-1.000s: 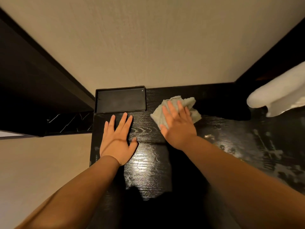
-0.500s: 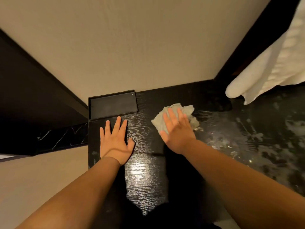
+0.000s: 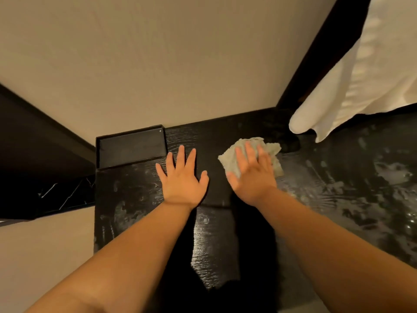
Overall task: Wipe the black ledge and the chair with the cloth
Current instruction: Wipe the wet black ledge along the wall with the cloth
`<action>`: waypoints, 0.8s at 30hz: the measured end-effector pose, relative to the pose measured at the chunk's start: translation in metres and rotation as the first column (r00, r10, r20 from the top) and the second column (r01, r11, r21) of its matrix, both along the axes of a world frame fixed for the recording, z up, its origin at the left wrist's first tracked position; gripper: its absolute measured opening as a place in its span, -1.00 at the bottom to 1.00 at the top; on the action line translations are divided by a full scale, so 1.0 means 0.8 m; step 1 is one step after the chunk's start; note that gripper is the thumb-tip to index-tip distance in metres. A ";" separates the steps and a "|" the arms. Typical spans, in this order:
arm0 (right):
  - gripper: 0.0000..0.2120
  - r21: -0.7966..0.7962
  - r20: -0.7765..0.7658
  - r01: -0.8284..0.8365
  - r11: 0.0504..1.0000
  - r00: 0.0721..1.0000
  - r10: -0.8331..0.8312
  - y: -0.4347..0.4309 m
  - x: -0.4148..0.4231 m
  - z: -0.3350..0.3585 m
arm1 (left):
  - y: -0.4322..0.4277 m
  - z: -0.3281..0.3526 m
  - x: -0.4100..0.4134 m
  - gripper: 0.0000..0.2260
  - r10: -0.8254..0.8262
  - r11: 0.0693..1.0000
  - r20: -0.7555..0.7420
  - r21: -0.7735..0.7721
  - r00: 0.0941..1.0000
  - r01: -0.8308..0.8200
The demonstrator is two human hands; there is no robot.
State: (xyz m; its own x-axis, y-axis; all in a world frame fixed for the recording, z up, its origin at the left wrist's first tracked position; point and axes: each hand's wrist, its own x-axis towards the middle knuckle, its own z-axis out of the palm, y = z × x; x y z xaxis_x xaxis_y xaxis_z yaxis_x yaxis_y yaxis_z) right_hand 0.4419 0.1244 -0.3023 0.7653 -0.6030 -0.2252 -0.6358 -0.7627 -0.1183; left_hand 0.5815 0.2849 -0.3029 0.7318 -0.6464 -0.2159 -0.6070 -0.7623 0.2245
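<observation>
2 bare forearms, uncovered along their whole visible length; left hand (image 3: 181, 184) and right hand (image 3: 253, 179) likewise bare

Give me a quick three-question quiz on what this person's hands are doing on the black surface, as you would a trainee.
1. True or false: the left hand lies flat on the black ledge, holding nothing.
2. What does the right hand press on? A) a sponge B) a crumpled cloth C) a brush
3. Which hand is nearer the shallow black tray?
Key: 1 true; 2 B; 3 the left hand.
</observation>
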 end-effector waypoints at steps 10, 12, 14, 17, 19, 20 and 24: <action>-0.25 -0.072 0.025 -0.162 0.984 0.986 0.164 -0.121 0.028 -0.008 | -0.013 -0.001 -0.001 -0.31 0.035 0.995 0.052 0.089 0.998 -0.039; -0.24 -0.068 -0.058 -0.013 0.998 0.998 0.009 -0.138 0.049 -0.001 | -0.013 0.000 -0.001 -0.32 0.027 0.995 0.056 0.098 0.998 -0.033; -0.25 -0.035 -0.095 0.080 0.996 0.992 -0.083 -0.125 0.069 0.004 | -0.013 0.001 0.001 -0.31 0.017 0.993 0.057 0.115 0.998 -0.023; -0.26 -0.007 -0.084 -0.131 0.991 0.988 0.130 -0.082 0.078 0.008 | -0.013 0.003 0.001 -0.31 0.011 0.993 0.063 0.117 0.998 -0.019; -0.26 0.056 -0.065 -0.328 0.943 0.941 0.331 -0.078 0.070 0.007 | -0.014 0.005 0.000 -0.31 0.013 0.994 0.062 0.111 0.998 -0.020; -0.24 0.066 -0.041 -0.387 0.920 0.920 0.390 -0.088 0.065 0.007 | -0.013 0.005 0.000 -0.31 0.012 0.993 0.061 0.113 0.998 -0.019; -0.25 -0.013 0.002 -0.156 0.988 0.988 0.156 -0.141 0.042 -0.002 | -0.012 0.003 0.002 -0.30 0.009 0.994 0.060 0.105 0.998 -0.015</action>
State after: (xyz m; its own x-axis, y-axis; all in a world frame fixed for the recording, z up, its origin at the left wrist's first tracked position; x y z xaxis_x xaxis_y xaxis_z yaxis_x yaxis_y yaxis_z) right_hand 0.4752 0.0114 -0.3040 0.8508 -0.4790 -0.2160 -0.5086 -0.8540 -0.1095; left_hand 0.5835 0.2752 -0.3001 0.7530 -0.6134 -0.2382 -0.6077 -0.7871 0.1059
